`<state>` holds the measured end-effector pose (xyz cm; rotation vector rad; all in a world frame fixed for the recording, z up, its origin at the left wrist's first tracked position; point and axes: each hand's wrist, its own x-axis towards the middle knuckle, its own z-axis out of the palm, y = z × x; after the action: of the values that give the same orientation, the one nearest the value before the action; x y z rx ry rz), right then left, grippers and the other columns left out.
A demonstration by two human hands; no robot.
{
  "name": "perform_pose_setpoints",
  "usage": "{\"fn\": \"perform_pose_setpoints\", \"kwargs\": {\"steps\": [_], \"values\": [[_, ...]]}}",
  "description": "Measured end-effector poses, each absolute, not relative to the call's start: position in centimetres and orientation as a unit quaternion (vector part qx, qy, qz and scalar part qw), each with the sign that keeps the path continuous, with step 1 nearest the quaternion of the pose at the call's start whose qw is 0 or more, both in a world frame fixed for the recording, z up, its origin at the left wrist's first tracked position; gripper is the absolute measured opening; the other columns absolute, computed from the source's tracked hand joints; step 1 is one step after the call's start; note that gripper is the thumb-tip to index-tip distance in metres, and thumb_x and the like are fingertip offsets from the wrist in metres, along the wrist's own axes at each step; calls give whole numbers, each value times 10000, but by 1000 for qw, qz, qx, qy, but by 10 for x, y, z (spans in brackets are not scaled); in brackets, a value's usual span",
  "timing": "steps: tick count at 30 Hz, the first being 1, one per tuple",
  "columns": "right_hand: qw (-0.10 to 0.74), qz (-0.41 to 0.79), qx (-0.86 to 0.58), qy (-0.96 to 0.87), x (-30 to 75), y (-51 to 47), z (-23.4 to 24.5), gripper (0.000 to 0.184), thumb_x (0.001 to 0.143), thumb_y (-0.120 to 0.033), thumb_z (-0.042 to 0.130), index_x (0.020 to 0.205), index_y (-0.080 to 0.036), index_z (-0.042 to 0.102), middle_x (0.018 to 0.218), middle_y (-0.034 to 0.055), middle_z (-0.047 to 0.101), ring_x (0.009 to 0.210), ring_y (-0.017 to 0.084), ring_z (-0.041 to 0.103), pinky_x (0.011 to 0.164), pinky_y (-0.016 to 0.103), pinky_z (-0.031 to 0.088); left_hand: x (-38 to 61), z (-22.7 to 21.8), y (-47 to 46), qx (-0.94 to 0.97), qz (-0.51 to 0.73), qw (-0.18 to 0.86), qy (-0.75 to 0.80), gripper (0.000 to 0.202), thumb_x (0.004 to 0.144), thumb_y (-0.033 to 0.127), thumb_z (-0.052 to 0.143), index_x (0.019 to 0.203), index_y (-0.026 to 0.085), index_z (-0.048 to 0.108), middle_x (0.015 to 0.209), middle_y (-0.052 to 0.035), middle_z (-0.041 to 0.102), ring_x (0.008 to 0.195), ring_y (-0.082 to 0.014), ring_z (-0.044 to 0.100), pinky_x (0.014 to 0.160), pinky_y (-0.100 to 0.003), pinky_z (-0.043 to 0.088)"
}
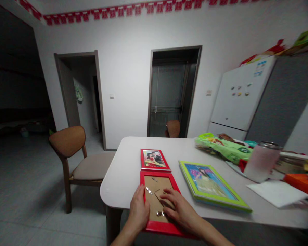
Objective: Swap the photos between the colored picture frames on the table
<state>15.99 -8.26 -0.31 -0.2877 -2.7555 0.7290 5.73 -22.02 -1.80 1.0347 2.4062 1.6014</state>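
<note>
A red picture frame (149, 226) lies face down at the near edge of the table, its brown backing board (154, 201) showing. Small metal pieces (149, 190) sit on the board, and a slanting slit or flap edge runs near its middle. My left hand (140, 207) is closed on the frame's left side. Over the right part of the board, my right hand (179, 207) rests with curved fingers apart, touching the backing; what lies under its palm is hidden. Just beyond stands a second red frame (155, 160), photo side up. A green picture frame (213, 186), also face up, lies to the right.
On the table's right are a green plastic bag (220, 147), a pinkish jar (263, 162), a white paper (277, 193) and an orange box (301, 184). A wooden chair (68, 143) stands left of the white table (118, 184); another chair (173, 128) is behind it.
</note>
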Motion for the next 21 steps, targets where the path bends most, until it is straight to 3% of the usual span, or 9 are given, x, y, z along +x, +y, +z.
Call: {"fn": "perform_pose_setpoints", "kwargs": {"steps": [5,12,17,21], "values": [[144,212,-135,-957,152,-81,-4,344,623,-237,487,946,-182,589,938,81,575,888,190,502,792,280,348,56,-20,-220,339,478,45,809,512,623,59,422,1123,161,458,1200,-63,474,1143,-196,368,988,-295,226],[180,226,-173,-942,149,-86,9,382,571,-182,473,936,-169,584,930,74,580,907,191,490,811,273,338,51,-21,-218,323,543,61,773,410,665,162,467,1074,146,482,1117,-82,529,1051,-193,451,924,-286,291],[212,224,-149,-940,142,-96,31,376,578,-192,504,946,-175,579,925,74,578,901,192,488,798,281,351,38,-13,-210,291,600,97,739,213,671,283,477,820,153,558,866,-48,623,810,-185,559,720,-259,418],[235,257,-114,-931,135,-101,37,342,657,-280,498,977,-179,563,973,73,578,915,188,491,802,291,360,15,-7,-219,249,633,123,723,274,695,408,410,707,154,511,660,-16,608,613,-162,561,549,-243,427]]}}
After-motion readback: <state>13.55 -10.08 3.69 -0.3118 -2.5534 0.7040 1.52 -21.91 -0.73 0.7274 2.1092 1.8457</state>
